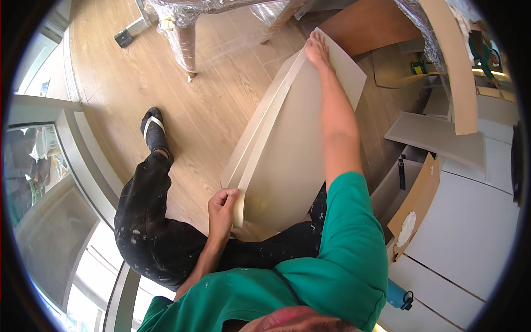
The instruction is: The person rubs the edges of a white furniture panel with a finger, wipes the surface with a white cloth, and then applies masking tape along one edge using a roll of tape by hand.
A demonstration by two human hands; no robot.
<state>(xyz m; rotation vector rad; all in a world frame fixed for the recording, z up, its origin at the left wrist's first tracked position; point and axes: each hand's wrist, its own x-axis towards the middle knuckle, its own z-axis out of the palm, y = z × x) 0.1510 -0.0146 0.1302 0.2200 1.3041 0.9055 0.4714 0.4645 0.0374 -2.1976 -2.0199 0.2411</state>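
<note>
At the near end, the left hand (223,205) pinches a pale edge strip (267,128); the right hand (317,51) grips the panel's (301,149) far corner, apparently steadying both.

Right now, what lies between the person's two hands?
In the head view, a long edge of the beige board runs between the left hand at its near end and the right hand at its far end.
</note>
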